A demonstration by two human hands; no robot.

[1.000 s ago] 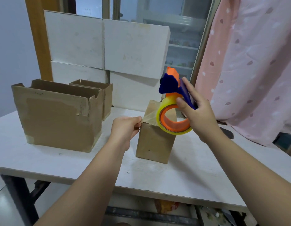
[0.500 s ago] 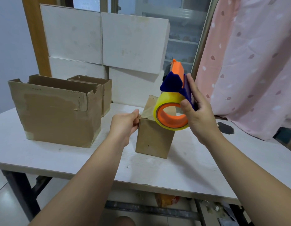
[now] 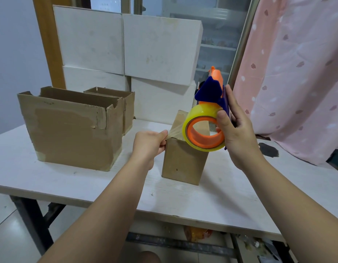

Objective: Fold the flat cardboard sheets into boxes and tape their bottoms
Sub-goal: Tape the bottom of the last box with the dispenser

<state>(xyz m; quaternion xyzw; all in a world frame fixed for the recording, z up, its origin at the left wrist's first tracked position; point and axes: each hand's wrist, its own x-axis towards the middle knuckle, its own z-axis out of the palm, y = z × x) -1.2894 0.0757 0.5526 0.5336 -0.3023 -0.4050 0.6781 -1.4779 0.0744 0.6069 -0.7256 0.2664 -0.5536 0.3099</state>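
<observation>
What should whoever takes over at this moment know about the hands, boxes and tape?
Left hand pinches the tape end at the near top edge of the small box.
Right hand grips the tape dispenser just above it.
The small box stands folded on the table; a large open box stands to its left.
Left to do: run the strip across the top, cut, press.

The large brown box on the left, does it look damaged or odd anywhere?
Yes. The large brown box has a ragged, torn top rim near its front right corner, and the outer paper is peeled just below the tear.
</observation>
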